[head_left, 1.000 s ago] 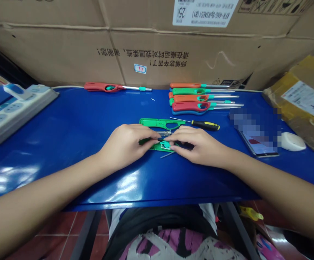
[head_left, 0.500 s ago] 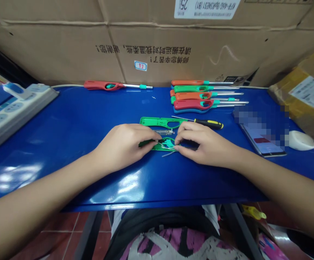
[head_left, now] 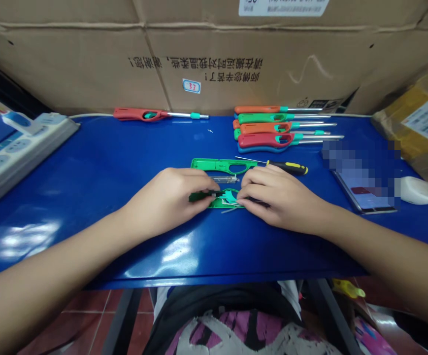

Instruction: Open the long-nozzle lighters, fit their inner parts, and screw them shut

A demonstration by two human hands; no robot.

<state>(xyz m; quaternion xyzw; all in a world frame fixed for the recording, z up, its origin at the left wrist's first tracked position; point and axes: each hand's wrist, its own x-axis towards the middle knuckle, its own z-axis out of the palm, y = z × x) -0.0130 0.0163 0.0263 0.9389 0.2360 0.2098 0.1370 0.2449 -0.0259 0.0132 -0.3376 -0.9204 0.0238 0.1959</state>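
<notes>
A green lighter half-shell (head_left: 216,203) lies open side up under both hands. In its opening sits a teal trigger (head_left: 230,197), with thin white wire beside it. My left hand (head_left: 175,199) is closed, thumb and forefinger pinching a small dark part (head_left: 218,194) at the trigger's left. At the trigger's right edge, my right hand (head_left: 273,195) is closed with its fingertips pinched on the trigger. Just beyond lies a clear fuel tank (head_left: 224,179), and behind that the matching green half-shell (head_left: 214,163). My fingers hide both ends of the near shell.
A screwdriver (head_left: 287,167) lies behind my right hand. Several assembled lighters (head_left: 267,141) are piled at the back, and a red lighter (head_left: 140,115) lies further left. A power strip (head_left: 17,145) stands left; a phone (head_left: 365,190) and white mouse (head_left: 418,191) lie right.
My left thumb and forefinger have parted slightly, and more of the dark part shows between them. My right fingertips have shifted a little on the trigger. The camera view has moved slightly.
</notes>
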